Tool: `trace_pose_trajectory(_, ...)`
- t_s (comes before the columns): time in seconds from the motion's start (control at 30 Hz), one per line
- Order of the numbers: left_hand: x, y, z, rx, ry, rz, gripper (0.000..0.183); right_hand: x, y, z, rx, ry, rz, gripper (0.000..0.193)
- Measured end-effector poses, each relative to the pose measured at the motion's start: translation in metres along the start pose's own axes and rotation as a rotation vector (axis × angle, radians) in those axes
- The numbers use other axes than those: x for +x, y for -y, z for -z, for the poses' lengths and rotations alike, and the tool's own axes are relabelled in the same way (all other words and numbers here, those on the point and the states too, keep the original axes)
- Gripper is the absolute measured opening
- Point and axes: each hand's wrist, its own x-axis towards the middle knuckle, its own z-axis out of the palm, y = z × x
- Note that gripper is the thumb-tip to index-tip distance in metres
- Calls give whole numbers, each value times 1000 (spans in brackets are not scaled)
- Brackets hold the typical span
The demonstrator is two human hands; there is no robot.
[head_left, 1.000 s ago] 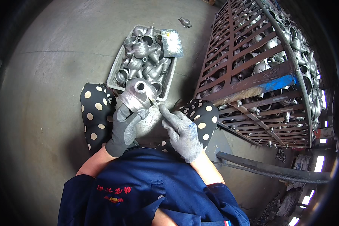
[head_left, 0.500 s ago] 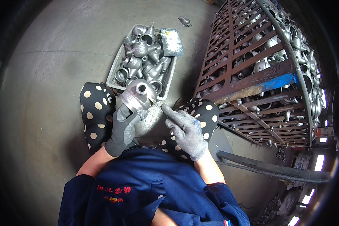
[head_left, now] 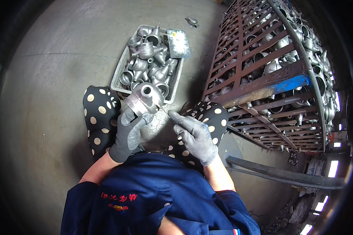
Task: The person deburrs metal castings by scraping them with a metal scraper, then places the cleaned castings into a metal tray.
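Note:
My left hand (head_left: pixel 130 131), in a dark grey glove, is closed around the ribbed end of a silvery cast metal housing (head_left: pixel 147 98). This round, hollow part has a short open spout facing up. My right hand (head_left: pixel 194 135), in a lighter grey glove with a blue smudge, is just right of the housing. Its index finger stretches toward the part's right side and the other fingers curl in. A thin tip (head_left: pixel 163 111) shows between that fingertip and the housing; most of whatever the hand grips is hidden by the fingers.
Beyond my knees, a pale plastic crate (head_left: pixel 178 80) holds many similar castings. A spotted flat plate (head_left: pixel 179 44) lies at its right rim. A large brown metal cage (head_left: pixel 239 70) full of castings stands at right. One loose casting (head_left: pixel 191 22) lies on the floor.
My right hand has shifted very slightly right and down, its fingers a little changed in pose. The left hand and the housing stay almost in place.

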Motion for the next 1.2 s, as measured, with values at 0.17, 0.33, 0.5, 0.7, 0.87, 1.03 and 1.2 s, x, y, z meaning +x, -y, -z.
trace_pose_trajectory(0.17,0,0,-1,40,15,-3,34,0,-5,-2,84,-39,19,40)
trace_pose_trajectory(0.33,0,8,6,74,-36,29,37,2,4,-1,226,32,-107,39)
trace_pose_trajectory(0.5,0,6,5,12,7,-10,38,2,10,1,680,123,-516,40)
trace_pose_trajectory(0.7,2,7,5,-117,-3,-18,39,1,5,-2,504,100,-460,39)
trace_pose_trajectory(0.87,4,1,1,-120,44,-17,41,-5,-9,-6,312,33,-188,40)
trace_pose_trajectory(1.03,4,-1,1,-121,46,40,42,-2,-6,-2,17,-21,-30,41)
trace_pose_trajectory(1.2,7,-5,-3,-157,82,-3,42,-5,-11,-4,1,-11,2,43)
